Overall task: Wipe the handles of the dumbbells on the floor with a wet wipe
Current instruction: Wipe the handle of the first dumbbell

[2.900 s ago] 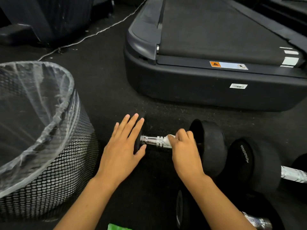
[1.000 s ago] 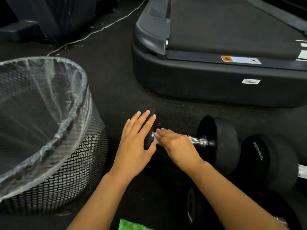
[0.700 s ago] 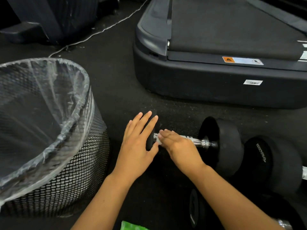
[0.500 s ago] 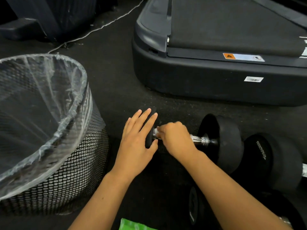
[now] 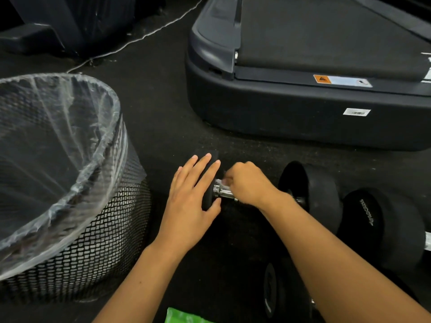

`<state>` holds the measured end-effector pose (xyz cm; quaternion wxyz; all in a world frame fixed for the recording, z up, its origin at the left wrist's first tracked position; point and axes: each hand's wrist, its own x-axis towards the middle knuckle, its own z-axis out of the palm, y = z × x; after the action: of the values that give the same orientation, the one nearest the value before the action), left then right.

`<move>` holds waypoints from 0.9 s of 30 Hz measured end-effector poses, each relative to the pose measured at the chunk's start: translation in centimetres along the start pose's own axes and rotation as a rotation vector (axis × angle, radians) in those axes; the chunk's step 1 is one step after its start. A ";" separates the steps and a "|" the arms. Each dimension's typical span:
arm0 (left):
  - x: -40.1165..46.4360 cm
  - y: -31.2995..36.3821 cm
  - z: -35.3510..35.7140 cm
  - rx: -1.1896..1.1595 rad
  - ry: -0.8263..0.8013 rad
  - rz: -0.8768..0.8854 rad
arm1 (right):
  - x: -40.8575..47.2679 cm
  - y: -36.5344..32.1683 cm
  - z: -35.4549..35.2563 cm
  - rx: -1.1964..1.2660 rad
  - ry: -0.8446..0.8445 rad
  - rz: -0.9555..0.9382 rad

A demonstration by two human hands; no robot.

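Note:
A black dumbbell (image 5: 321,194) with a chrome handle (image 5: 221,192) lies on the dark floor. My left hand (image 5: 191,199) lies flat with straight fingers on its left head, which it mostly hides. My right hand (image 5: 247,183) is curled round the handle's left end, holding a white wet wipe (image 5: 220,182) against the metal. Only a small bit of the wipe shows. A second dumbbell (image 5: 382,227) lies to the right, a third (image 5: 275,292) at the bottom under my right forearm.
A black mesh bin (image 5: 98,231) lined with clear plastic stands close on the left. A treadmill base (image 5: 279,106) blocks the far side. A green packet (image 5: 184,317) peeks in at the bottom edge. A white cable (image 5: 140,38) runs across the floor behind.
My right hand slid with the wipe from the right part of the handle to its left end and curled tighter. The left hand stayed on the head.

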<state>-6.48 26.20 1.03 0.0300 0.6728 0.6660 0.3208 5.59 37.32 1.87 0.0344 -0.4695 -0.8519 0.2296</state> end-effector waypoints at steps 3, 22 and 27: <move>0.0 0.1 -0.1 -0.012 0.001 -0.008 | -0.3 0.1 -0.2 -0.005 -0.003 -0.049; 0.4 -0.1 0.0 -0.009 -0.008 -0.011 | -4.2 2.1 1.0 -0.104 0.171 -0.213; 0.5 0.0 -0.1 -0.007 -0.019 -0.019 | -5.1 2.0 2.8 -0.174 0.287 -0.315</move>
<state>-6.58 26.61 1.25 0.0416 0.6694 0.6709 0.3164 9.26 33.06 -0.68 0.1499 -0.3597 -0.9177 0.0779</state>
